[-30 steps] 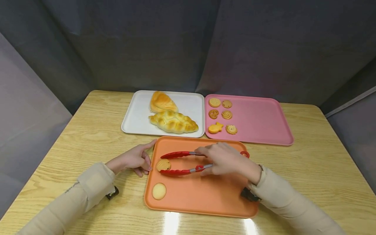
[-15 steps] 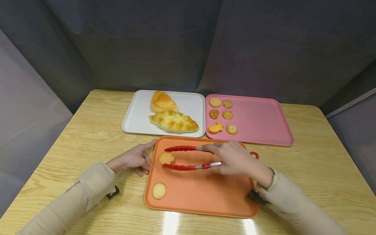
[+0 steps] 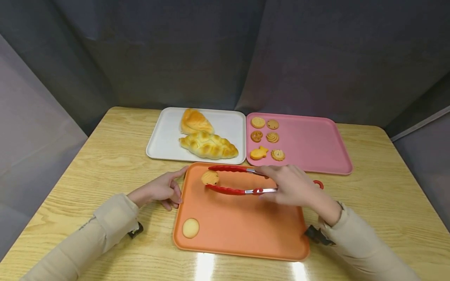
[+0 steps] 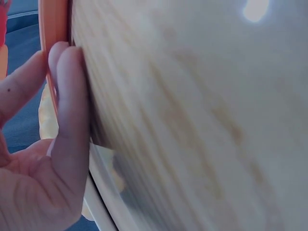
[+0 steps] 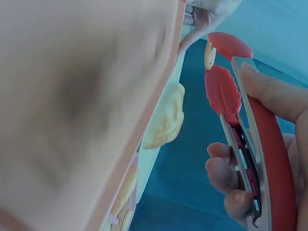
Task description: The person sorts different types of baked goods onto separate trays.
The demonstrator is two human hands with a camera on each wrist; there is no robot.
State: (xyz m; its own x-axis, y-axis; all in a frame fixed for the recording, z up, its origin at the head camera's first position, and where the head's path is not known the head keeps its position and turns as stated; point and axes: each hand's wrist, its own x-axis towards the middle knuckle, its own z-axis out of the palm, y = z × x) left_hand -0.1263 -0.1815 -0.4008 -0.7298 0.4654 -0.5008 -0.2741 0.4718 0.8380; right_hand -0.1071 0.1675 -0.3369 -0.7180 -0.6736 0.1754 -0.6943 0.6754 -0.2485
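My right hand (image 3: 293, 185) grips red-and-metal kitchen tongs (image 3: 226, 190) by their arms. Between the red tong tips sits a round ridged cookie (image 3: 210, 178), pinched on both sides in the right wrist view and raised above the orange tray (image 3: 242, 226). A plain round cookie (image 3: 190, 228) lies in the tray's near left corner. At the tray's left edge my left hand (image 3: 163, 191) has one finger stretched to the far corner, the others curled at the rim. In the left wrist view its fingertips (image 4: 70, 55) meet the orange rim from both sides.
Behind, a white tray (image 3: 161, 144) bears a braided bread (image 3: 209, 146) and a folded bread (image 3: 195, 121). Beside it a pink tray (image 3: 313, 144) carries several small cookies, among them a fish-shaped one (image 3: 259, 153). A grey curtain (image 3: 225, 50) hangs past the table's far edge.
My right hand has moved right and toward the trays behind, and the tongs carry the ridged cookie along with them. The left hand has stayed at the orange tray's edge.
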